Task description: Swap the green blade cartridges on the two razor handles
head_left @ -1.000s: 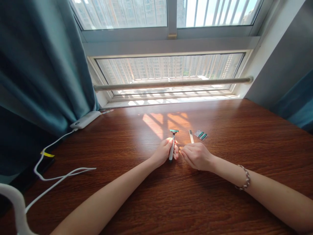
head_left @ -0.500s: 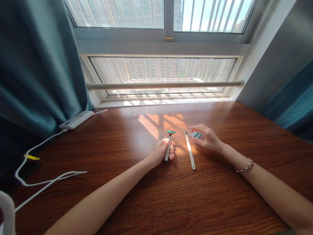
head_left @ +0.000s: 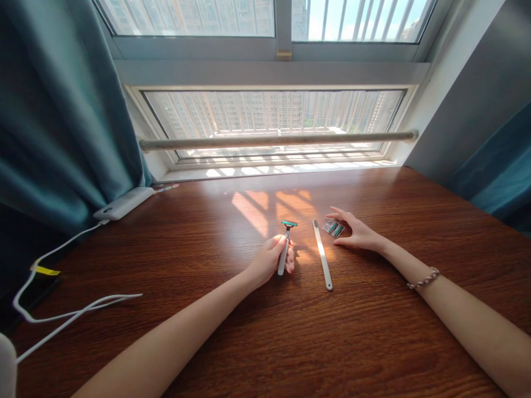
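Note:
My left hand (head_left: 271,258) is wrapped round the grey handle of a razor (head_left: 285,246), whose green head points away from me. To its right a long white toothbrush (head_left: 322,253) lies flat on the wooden table (head_left: 290,342). My right hand (head_left: 357,231) rests on the table just beyond the toothbrush, fingers spread around a small pack of green razor cartridges (head_left: 333,227). Thumb and forefinger touch the pack's edges without lifting it.
A white power bank (head_left: 123,203) sits at the table's back left with a white cable (head_left: 70,309) trailing toward me. Teal curtains (head_left: 62,110) hang left and right. A window with a horizontal rail (head_left: 274,140) runs behind the table.
My right hand left the spot beside the razor and reached to the cartridge pack, uncovering the toothbrush. It has since lowered onto the table around the pack. The left hand stayed put.

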`<state>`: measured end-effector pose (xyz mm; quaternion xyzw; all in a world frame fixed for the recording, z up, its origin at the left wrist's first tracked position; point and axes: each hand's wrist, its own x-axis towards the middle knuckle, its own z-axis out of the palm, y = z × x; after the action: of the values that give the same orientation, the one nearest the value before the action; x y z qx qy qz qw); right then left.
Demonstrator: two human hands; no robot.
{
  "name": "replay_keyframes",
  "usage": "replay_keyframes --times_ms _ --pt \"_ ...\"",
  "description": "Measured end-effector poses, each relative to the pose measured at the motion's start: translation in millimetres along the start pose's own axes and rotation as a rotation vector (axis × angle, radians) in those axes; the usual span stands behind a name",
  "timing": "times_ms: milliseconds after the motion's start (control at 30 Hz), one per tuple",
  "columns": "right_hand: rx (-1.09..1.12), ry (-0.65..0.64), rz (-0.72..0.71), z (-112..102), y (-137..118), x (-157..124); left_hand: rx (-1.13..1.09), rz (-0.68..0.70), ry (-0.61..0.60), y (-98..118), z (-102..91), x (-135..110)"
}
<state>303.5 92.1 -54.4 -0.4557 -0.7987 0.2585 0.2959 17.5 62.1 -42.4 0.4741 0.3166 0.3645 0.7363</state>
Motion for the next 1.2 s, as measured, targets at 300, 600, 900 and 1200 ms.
replay_keyframes --times_ms 300,600,900,1200 --pt "-0.051 0.080 0.009 3.1 4.6 2.1 0.025 0.003 0.002 1.8 0.6 -0.7" --pt "-0.149 0.166 0.035 6.5 6.7 2.3 0.028 -0.007 0.001 1.9 0.1 -1.6" --pt "-0.201 0.153 0.022 6.5 6.4 3.1 0.028 -0.001 -0.004 0.9 -0.8 -1.5" --pt "-0.268 0.152 0.003 6.0 1.5 3.2 0.027 -0.003 -0.006 -0.3 -2.0 -1.4"
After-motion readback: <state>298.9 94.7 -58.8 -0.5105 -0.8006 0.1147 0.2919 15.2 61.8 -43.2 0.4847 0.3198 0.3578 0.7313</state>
